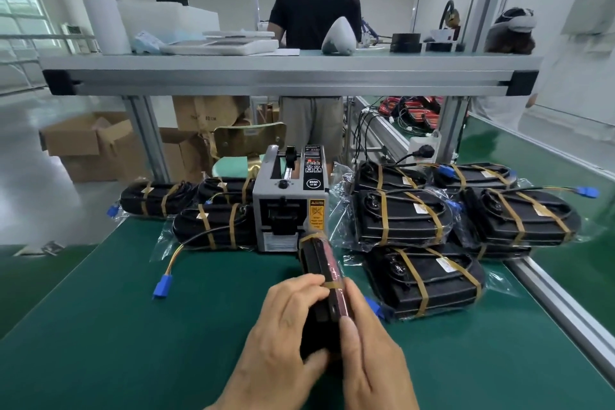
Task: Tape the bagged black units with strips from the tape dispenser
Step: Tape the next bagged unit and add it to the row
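Green mat [100, 326] (factory bench); fingers [299, 286] grip taped unit [319, 263].

Edge-up, bagged black unit [315, 262] — taped units [399, 220] flank tape dispenser [289, 210].

Left hand [283, 326], right hand [372, 353] clasp unit [318, 260], fingers curled.

— What does the green-matted workbench [100, 326] carry?
— Just beyond both hands stands a grey box-shaped tape dispenser [289, 206]. Out past the left hand [283, 326] lie three bagged black units banded in tan tape [213, 226], one trailing a blue plug [163, 286]. Beyond the right hand [369, 353], a pile of the same units [426, 280].
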Available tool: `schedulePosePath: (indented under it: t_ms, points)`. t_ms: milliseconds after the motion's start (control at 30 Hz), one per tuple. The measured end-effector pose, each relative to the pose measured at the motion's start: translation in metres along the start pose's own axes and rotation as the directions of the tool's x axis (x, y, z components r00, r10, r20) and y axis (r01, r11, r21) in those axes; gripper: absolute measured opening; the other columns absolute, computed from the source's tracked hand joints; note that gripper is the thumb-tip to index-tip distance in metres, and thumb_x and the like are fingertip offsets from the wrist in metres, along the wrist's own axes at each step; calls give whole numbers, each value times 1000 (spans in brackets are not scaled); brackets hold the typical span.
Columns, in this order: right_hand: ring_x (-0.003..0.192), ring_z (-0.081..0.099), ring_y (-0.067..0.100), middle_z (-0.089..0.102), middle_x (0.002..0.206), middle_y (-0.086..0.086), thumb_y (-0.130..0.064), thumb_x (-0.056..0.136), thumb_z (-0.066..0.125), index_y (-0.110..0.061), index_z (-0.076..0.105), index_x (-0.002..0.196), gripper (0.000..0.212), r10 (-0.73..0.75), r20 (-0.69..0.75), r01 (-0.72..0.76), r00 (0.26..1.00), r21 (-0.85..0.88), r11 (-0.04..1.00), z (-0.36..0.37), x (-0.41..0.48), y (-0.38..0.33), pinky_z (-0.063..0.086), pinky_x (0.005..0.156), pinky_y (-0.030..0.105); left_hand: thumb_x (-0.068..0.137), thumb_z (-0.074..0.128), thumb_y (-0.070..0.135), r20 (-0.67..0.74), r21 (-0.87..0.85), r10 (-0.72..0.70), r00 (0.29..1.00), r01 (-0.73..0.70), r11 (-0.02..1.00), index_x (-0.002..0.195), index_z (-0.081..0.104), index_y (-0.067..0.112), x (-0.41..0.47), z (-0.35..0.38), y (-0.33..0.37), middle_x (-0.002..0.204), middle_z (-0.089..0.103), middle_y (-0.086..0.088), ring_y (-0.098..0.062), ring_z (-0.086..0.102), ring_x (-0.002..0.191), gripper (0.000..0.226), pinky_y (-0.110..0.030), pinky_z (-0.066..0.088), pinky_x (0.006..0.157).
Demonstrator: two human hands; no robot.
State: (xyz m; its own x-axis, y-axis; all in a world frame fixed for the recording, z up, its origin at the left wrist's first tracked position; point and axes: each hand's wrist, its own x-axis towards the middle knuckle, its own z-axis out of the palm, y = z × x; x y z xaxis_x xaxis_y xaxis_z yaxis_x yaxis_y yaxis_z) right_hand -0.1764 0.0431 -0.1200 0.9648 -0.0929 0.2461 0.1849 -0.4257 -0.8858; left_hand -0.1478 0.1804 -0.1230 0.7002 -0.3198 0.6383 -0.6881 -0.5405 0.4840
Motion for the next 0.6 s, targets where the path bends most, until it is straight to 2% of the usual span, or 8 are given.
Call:
schedulePosePath:
  t_ms: [67, 133, 167, 200, 267, 400, 467, 600]
  points:
    - [118, 53, -11, 55, 131, -29, -44, 85, 34, -49, 35, 135, 50, 39, -96, -30, 995, 98, 995, 0, 1, -1, 34, 90, -2, 64, 80, 34, 101, -176, -118, 988, 135, 975, 116, 60, 40, 9, -12, -1, 134, 54, 20, -2, 51, 125, 56, -10, 40, 97]
    - [108, 53, -21, 63, 118, -36, -40, 85, 38, -46, 45, 132, 47, 45, -180, -16, 983, 160, 987, 1, 1, 0, 35, 84, -4, 69, 77, 44, 113, -422, -352, 929, 366, 830, 101, 72, 38, 25, -22, -4, 114, 69, 14, 1, 62, 106, 33, -12, 47, 84]
    - [105, 51, -27, 58, 114, -47, -39, 85, 38, -44, 48, 132, 48, 48, -195, -13, 980, 175, 984, 2, 1, 0, 34, 83, -5, 75, 74, 43, 67, -492, -517, 854, 479, 727, 93, 75, 35, 35, -23, -10, 100, 74, 10, 1, 66, 92, 19, -14, 49, 75]
    - [103, 49, -30, 47, 112, -56, -39, 85, 38, -42, 50, 132, 48, 56, -196, -19, 979, 185, 982, 4, 0, -1, 34, 83, -6, 83, 70, 39, 40, -546, -672, 739, 580, 605, 87, 77, 31, 48, -23, -20, 89, 75, 7, -3, 66, 81, 12, -17, 50, 68]
    - [102, 47, -33, 40, 110, -61, -39, 85, 38, -41, 52, 131, 48, 71, -193, -30, 979, 210, 977, 7, -1, -3, 33, 84, -7, 93, 63, 30, 66, -608, -848, 525, 695, 384, 84, 77, 21, 74, -17, -43, 78, 73, 2, -7, 61, 66, 19, -21, 48, 59]
    - [102, 48, -33, 59, 113, -40, -38, 84, 39, -35, 59, 128, 48, 113, -227, -48, 967, 275, 960, 8, -1, -2, 32, 87, -8, 97, 60, 22, 275, -749, -927, 254, 661, -41, 81, 67, 13, 116, -3, -76, 63, 65, 4, -4, 53, 54, 19, -16, 41, 47]
    - [100, 45, -36, 57, 116, -36, -40, 83, 38, -39, 56, 128, 48, 137, -208, -76, 968, 278, 958, 7, 0, -3, 30, 86, -9, 97, 60, 22, 306, -758, -930, 203, 643, -109, 75, 65, 11, 126, 3, -83, 58, 60, 3, -5, 50, 54, 25, -15, 38, 49]
    - [99, 46, -36, 58, 114, -36, -40, 82, 40, -42, 57, 124, 45, 139, -213, -74, 967, 287, 955, 6, 1, -2, 31, 84, -9, 98, 58, 25, 319, -758, -934, 161, 635, -150, 77, 60, 11, 142, 11, -86, 62, 54, 4, -4, 46, 49, 25, -14, 33, 46]
